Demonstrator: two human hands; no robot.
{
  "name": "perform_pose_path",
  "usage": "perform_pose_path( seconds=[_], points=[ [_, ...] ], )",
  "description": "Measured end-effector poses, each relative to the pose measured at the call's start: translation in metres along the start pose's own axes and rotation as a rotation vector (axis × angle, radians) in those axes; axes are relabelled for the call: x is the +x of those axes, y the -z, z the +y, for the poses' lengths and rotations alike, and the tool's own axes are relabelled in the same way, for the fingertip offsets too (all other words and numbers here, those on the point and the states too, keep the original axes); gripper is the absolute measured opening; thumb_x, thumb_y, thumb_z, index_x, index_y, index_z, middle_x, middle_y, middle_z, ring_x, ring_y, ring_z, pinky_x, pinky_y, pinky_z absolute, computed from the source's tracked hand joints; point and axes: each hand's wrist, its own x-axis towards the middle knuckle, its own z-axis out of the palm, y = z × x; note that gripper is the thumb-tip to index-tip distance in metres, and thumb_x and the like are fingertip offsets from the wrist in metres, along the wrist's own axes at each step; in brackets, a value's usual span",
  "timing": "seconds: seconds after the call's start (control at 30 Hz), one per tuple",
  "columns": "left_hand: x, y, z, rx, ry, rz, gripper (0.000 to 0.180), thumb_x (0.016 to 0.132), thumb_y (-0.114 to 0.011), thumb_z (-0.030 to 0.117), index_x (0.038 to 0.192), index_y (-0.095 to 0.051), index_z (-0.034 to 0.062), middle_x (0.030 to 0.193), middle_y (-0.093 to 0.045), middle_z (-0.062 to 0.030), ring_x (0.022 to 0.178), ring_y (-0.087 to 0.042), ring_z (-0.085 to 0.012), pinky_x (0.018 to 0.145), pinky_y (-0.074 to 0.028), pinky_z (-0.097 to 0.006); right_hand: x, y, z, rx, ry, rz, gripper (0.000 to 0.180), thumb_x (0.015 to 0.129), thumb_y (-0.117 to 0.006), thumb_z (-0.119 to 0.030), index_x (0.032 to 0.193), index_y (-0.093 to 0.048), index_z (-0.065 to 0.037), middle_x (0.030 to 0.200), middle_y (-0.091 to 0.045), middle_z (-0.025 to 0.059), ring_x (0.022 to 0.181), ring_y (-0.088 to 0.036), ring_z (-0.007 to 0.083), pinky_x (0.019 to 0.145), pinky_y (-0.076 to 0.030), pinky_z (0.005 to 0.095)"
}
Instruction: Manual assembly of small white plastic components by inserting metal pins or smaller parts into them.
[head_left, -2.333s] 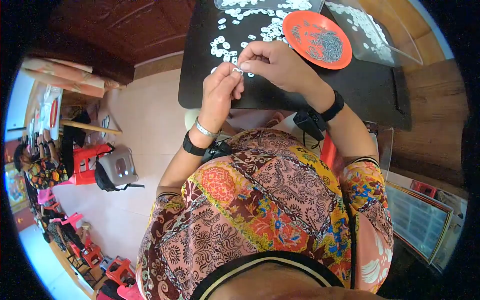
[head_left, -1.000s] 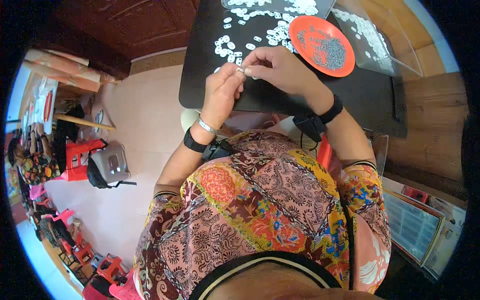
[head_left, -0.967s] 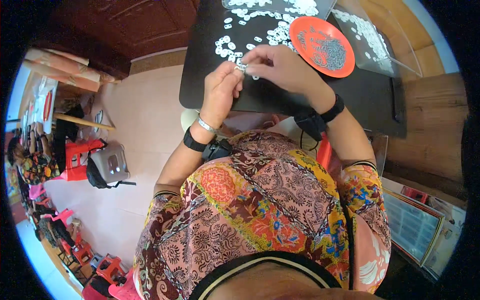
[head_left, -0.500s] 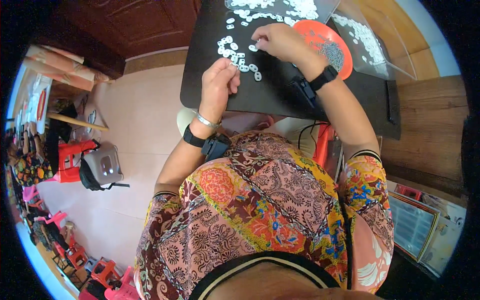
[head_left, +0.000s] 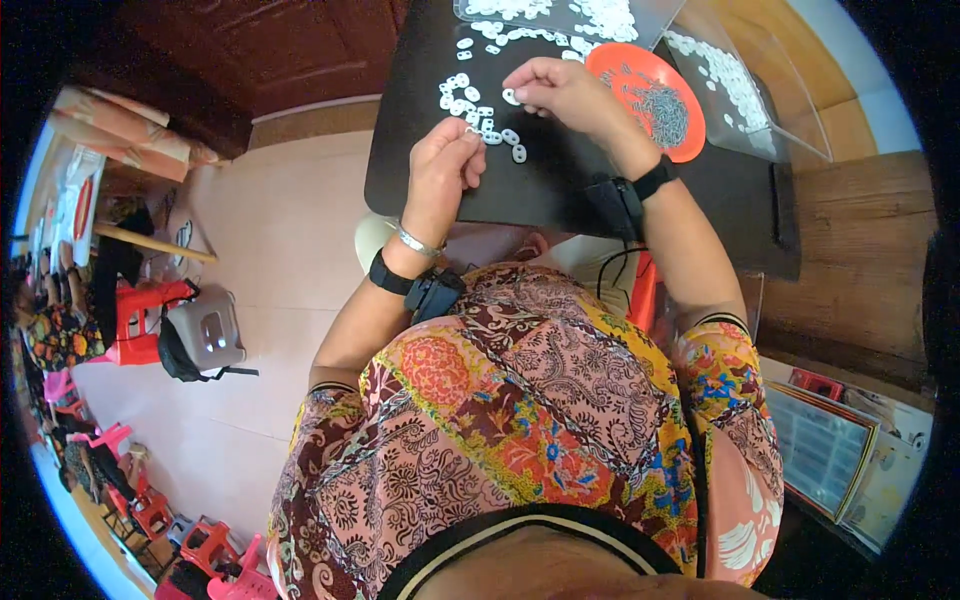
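Near the upper middle of the frame, the left hand (head_left: pixel 443 165) is pinching a small white piece (head_left: pixel 471 131) between thumb and forefinger, its other fingers curling in toward the palm. Up and to the right, the right hand (head_left: pixel 572 100) is pinching a white holed piece (head_left: pixel 511 97) at its fingertips, and the two hands are staying apart. Both are hovering above a black tabletop (head_left: pixel 480 205), where loose white oval pieces (head_left: pixel 519 154) with two holes are lying just beside the left fingertips and trailing up toward the top edge. A red-orange plate (head_left: pixel 692 146) is resting right of the right hand, carrying a heap of slim grey metal pieces (head_left: pixel 665 117). In the upper right, a clear box (head_left: pixel 800 135) is holding more white pieces, and a clear tray (head_left: pixel 655 22) is sitting at the top edge. A silver bracelet (head_left: pixel 416 243) is circling the left wrist, and black straps are wrapping both wrists
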Motion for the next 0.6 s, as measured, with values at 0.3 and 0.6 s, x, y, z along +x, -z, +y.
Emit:
perform_pose_path(
  seconds=[0.3,0.6],
  points=[
    [-0.008,-0.016,0.006,0.012,0.039,-0.056,0.018,0.088,-0.050,0.016,0.074,-0.056,0.0062,0.060,-0.054,0.0011,0.048,-0.043,-0.0050,0.044,-0.030,-0.018,-0.036,-0.010,-0.021,0.568,-0.016,-0.075,0.020,0.087,-0.058,-0.012,0.105,-0.062,-0.004,0.080,-0.059,-0.0030,0.071,-0.054,0.0045,0.067,-0.044,0.0184],
    [-0.014,-0.026,0.012,0.020,0.035,-0.016,0.016,0.088,-0.049,0.015,0.076,-0.055,0.0060,0.060,-0.053,0.0013,0.049,-0.042,-0.0042,0.044,-0.029,-0.018,-0.050,-0.017,-0.027,0.400,0.128,0.030,0.017,0.088,-0.056,-0.007,0.102,-0.062,0.000,0.081,-0.059,-0.0017,0.072,-0.052,0.0045,0.065,-0.043,0.0186]
  ],
)
